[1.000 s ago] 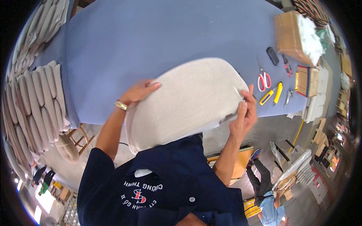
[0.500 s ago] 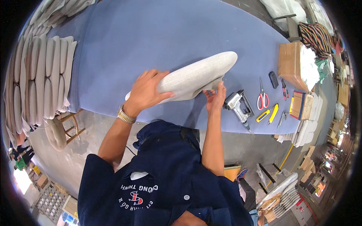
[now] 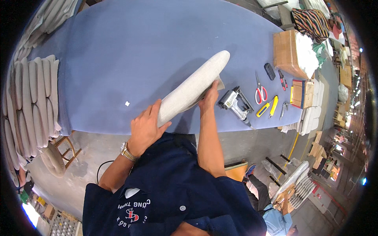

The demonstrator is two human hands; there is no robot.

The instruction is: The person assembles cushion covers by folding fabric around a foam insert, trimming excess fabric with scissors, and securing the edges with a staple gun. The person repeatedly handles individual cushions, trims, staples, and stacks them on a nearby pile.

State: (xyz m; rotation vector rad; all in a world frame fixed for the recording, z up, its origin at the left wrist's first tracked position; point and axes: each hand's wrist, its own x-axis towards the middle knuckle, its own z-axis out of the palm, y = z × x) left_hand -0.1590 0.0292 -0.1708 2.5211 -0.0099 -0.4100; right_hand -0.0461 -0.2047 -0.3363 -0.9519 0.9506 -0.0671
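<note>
A light grey fabric-covered seat cushion (image 3: 193,84) is held tilted on its edge above the blue tabletop, its far end pointing away and to the right. My left hand (image 3: 147,125) wraps round its near left end, with the thumb on the side facing me. On the right side, my right hand (image 3: 208,96) grips the cushion's loose fabric edge near the far end; part of those fingers is hidden behind the fabric. Close to my right hand lies a pneumatic staple gun (image 3: 238,105). A small white scrap (image 3: 127,104) rests left of the cushion.
Right of the staple gun lie red-handled scissors (image 3: 260,93), a yellow utility knife (image 3: 263,110), red-handled pliers (image 3: 282,80) and a black block-like object (image 3: 269,71). A cardboard box (image 3: 284,50) stands behind them. Stacked grey cushions (image 3: 33,98) fill the left end. Another person (image 3: 277,218) is at lower right.
The cushion has swung to a steeper slant, its near end coming toward me, and both hands moved with it. The white scrap now shows on the table. The whole view has shifted.
</note>
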